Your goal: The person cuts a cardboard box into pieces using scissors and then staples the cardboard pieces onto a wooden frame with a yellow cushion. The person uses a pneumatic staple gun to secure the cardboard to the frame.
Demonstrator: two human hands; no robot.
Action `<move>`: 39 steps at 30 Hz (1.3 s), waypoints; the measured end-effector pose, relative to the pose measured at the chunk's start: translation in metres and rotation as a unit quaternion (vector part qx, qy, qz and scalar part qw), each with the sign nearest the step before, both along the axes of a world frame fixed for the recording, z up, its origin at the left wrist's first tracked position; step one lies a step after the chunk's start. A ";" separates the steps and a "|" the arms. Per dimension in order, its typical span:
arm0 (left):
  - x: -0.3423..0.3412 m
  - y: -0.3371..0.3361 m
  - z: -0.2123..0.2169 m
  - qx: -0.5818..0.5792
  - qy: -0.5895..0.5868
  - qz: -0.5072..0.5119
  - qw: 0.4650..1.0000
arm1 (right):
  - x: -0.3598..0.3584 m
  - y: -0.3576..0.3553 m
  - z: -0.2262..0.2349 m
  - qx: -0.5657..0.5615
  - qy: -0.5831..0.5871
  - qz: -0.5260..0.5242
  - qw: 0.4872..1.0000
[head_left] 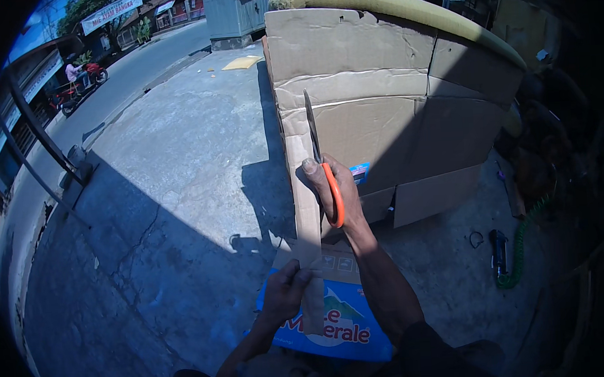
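My right hand [340, 186] grips a pair of scissors with orange handles [335, 204], its dark blades pointing up and away along a large brown cardboard sheet [356, 56]. A long narrow cardboard strip [308, 222] runs down the sheet's left side towards me, just left of the scissors. I cannot tell whether its far end is still joined to the sheet. My left hand [285, 292] is closed on the strip nearer its lower end, thumb and fingers pinching it. Below lies a blue printed carton piece [353, 315], partly covered by the strip and my arms.
A yellowish padded roll [401, 0] curves along the cardboard's top edge. On the right, a dark tool [500, 253] with a green coiled hose [518, 249] lies on the concrete. At left stand metal poles [39, 130]; beyond, a person rides a red motorbike [94, 74] on the road.
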State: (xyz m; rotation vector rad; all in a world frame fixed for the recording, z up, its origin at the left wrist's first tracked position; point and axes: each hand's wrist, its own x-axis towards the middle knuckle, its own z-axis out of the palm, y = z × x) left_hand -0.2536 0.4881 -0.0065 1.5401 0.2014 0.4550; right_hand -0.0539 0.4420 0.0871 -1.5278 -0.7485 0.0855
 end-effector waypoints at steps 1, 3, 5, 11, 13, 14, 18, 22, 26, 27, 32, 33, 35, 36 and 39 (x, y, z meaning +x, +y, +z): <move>-0.002 0.002 -0.005 -0.001 0.016 -0.006 1.000 | 0.002 0.006 -0.006 0.003 -0.013 -0.024 1.000; -0.005 0.006 -0.012 -0.004 0.047 -0.019 0.999 | 0.003 0.006 -0.010 0.007 -0.009 -0.028 1.000; -0.010 0.007 -0.001 0.021 0.060 -0.021 0.998 | 0.001 0.008 -0.010 0.026 -0.005 -0.012 1.000; -0.013 0.005 -0.002 0.041 0.048 -0.013 0.998 | 0.014 0.008 0.013 0.027 -0.022 0.001 0.999; -0.012 0.007 -0.007 0.038 0.071 -0.019 0.997 | 0.009 0.010 0.016 0.036 -0.001 -0.001 0.999; -0.014 0.008 -0.009 0.041 0.076 -0.011 0.996 | 0.009 0.012 0.015 0.039 -0.006 0.004 0.999; -0.015 0.008 -0.008 0.045 0.058 -0.008 0.997 | 0.020 0.013 0.009 0.043 -0.030 0.035 0.998; -0.017 0.008 0.002 0.052 0.071 -0.017 0.996 | 0.008 0.001 0.011 0.026 -0.001 0.048 0.998; -0.017 0.011 -0.009 0.044 0.088 -0.001 0.995 | 0.012 0.007 0.017 0.023 -0.027 0.033 0.999; -0.017 0.011 -0.009 0.042 0.094 -0.002 0.995 | 0.014 0.009 0.023 0.032 -0.033 0.029 0.999; -0.018 0.005 -0.004 0.046 0.035 0.003 0.998 | 0.021 0.017 0.031 -0.008 -0.056 -0.019 0.998; -0.017 0.003 -0.004 0.058 0.020 0.014 0.998 | 0.020 0.018 0.030 0.002 -0.039 -0.021 0.999; -0.020 0.004 -0.003 0.061 0.027 0.019 0.998 | 0.018 0.018 0.030 0.008 -0.047 -0.012 0.999; -0.021 0.005 -0.003 0.062 0.030 0.021 0.997 | 0.017 0.018 0.030 0.011 -0.051 -0.007 0.999; -0.024 0.008 -0.009 0.062 0.023 0.020 0.998 | 0.015 0.022 0.037 0.061 -0.045 0.019 0.997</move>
